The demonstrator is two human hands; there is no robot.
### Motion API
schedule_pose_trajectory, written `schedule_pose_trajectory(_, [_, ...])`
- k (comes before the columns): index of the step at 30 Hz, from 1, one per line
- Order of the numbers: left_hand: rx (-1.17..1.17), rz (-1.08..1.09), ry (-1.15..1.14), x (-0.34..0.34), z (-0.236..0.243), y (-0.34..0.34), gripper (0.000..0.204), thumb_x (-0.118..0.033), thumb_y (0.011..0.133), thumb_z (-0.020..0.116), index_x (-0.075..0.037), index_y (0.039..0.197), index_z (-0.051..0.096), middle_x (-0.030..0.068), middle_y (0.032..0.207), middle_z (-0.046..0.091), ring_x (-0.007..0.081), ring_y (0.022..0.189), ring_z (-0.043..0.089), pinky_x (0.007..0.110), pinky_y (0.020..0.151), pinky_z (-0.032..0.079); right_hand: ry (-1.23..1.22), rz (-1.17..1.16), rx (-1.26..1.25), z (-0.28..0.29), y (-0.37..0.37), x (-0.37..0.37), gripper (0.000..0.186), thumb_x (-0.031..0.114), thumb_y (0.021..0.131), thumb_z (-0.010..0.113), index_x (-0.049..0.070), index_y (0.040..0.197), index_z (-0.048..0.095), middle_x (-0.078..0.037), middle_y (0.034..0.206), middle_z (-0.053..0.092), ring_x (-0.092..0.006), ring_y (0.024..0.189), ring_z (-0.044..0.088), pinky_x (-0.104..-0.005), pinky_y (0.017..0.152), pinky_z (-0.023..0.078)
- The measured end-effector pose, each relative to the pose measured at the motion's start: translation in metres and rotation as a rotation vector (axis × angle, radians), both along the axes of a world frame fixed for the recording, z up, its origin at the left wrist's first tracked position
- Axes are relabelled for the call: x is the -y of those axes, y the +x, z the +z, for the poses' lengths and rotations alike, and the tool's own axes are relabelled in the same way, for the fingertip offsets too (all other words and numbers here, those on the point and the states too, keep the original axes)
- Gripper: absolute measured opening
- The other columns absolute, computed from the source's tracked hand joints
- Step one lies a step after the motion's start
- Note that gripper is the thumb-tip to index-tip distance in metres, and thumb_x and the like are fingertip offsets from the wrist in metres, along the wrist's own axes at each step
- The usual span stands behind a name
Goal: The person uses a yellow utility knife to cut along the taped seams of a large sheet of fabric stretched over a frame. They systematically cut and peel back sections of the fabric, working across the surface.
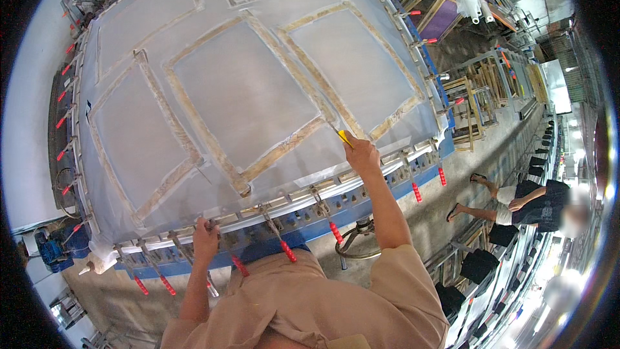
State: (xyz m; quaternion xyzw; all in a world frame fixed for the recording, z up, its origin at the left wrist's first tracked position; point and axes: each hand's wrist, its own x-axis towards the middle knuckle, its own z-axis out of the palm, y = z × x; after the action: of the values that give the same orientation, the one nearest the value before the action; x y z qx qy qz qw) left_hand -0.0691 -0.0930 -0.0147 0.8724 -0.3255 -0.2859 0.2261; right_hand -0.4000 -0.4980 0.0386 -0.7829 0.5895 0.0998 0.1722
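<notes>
A large sheet of white mesh (245, 84) is stretched over a blue table frame (361, 210), with several wooden frames (194, 142) showing through beneath it. My right hand (360, 154) reaches onto the mesh and grips a yellow-handled cutter (344, 137) whose tip rests on the corner of a wooden frame. My left hand (205, 232) grips the near metal rail of the table, between two red-handled clamps (284, 249).
Red-handled clamps (64, 97) line all the table edges. A person (529, 203) sits at the right on the concrete floor aisle. Stacks of wooden frames (481, 94) stand to the right, and dark framed screens (478, 265) lean in a row at lower right.
</notes>
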Motion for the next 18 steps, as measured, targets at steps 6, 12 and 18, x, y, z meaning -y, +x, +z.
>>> schedule_pose_trajectory(6, [-0.137, 0.095, 0.133, 0.022, 0.03, -0.006, 0.031, -0.014, 0.086, 0.073, -0.003, 0.1, 0.048, 0.0229, 0.081, 0.064, 0.0456, 0.081, 0.066, 0.049, 0.071, 0.05, 0.017, 0.11, -0.173, -0.006, -0.004, 0.004, 0.043, 0.038, 0.099, 0.055, 0.035, 0.141, 0.056, -0.019, 0.095, 0.072, -0.0388, 0.093, 0.071, -0.0522, 0.082, 0.057])
schedule_pose_trajectory(12, [-0.07, 0.081, 0.092, 0.002, -0.008, 0.001, 0.029, -0.013, 0.086, 0.072, -0.003, 0.101, 0.049, 0.0215, 0.082, 0.063, 0.0415, 0.078, 0.065, 0.049, 0.072, 0.049, -0.096, 0.052, -0.008, 0.021, -0.038, -0.003, 0.042, 0.037, 0.099, 0.056, 0.034, 0.14, 0.056, -0.019, 0.089, 0.071, -0.0404, 0.088, 0.07, -0.0545, 0.077, 0.055])
schedule_pose_trajectory(18, [0.054, 0.013, 0.041, -0.004, -0.017, 0.001, 0.03, -0.012, 0.085, 0.073, -0.004, 0.099, 0.047, 0.0162, 0.08, 0.061, 0.0362, 0.079, 0.064, 0.048, 0.073, 0.049, -0.082, -0.056, 0.059, 0.028, -0.031, 0.019, 0.041, 0.036, 0.098, 0.058, 0.03, 0.138, 0.058, -0.019, 0.093, 0.071, -0.043, 0.089, 0.069, -0.0556, 0.077, 0.055])
